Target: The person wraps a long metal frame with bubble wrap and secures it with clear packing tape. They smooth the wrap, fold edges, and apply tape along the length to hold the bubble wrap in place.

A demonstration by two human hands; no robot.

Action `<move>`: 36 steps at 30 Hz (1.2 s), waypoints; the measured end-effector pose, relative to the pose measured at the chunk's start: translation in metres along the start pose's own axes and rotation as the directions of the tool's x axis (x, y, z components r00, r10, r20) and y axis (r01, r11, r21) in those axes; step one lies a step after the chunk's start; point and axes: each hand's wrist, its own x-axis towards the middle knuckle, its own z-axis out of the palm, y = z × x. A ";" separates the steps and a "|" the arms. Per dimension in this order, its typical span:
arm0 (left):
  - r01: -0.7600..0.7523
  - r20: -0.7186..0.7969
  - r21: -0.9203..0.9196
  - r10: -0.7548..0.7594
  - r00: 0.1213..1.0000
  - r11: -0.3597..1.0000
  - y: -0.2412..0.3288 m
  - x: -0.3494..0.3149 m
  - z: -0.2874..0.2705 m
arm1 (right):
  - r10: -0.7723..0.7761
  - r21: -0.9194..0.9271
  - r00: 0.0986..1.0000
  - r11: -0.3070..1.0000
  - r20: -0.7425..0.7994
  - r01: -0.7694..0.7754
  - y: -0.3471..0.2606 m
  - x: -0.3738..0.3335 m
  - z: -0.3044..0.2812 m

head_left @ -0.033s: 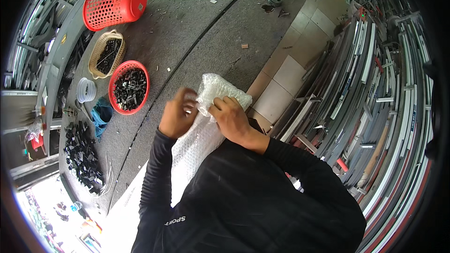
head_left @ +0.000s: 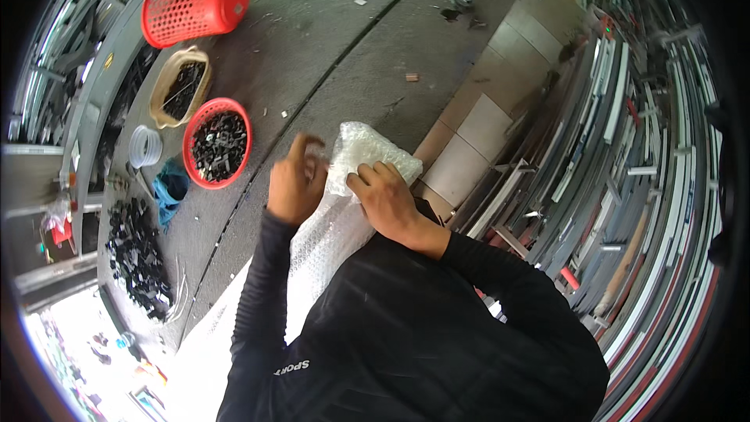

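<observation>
One puffy, whitish bundle (head_left: pixel 373 152) of clear bubble wrap sits right in front of me, crinkled and shiny, with a long wrapped length trailing toward lower left. My right hand (head_left: pixel 384 199) has its fingers curled onto the near side, holding it. Left hand (head_left: pixel 297 187) is half curled beside it, can't tell if it's pinching anything; its index finger sticks up higher than before.

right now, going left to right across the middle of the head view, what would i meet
Whitish round container, red basket of black pieces, left hand, right hand on bubble wrap, long stacked bars.
</observation>
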 end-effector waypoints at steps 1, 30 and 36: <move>-0.233 -0.143 0.135 0.252 0.957 0.963 0.006 0.008 0.003 | -0.002 -0.015 1.000 1.000 0.031 0.002 -0.001 -0.001 0.002; -0.011 -0.018 0.609 0.028 0.999 0.793 0.039 0.009 0.106 | 0.222 0.371 0.707 0.725 0.671 -0.580 0.130 0.022 -0.085; 0.050 -0.077 0.577 -0.007 0.997 0.815 0.043 -0.001 0.116 | 0.243 0.442 0.827 0.751 0.507 -0.491 0.141 0.008 -0.044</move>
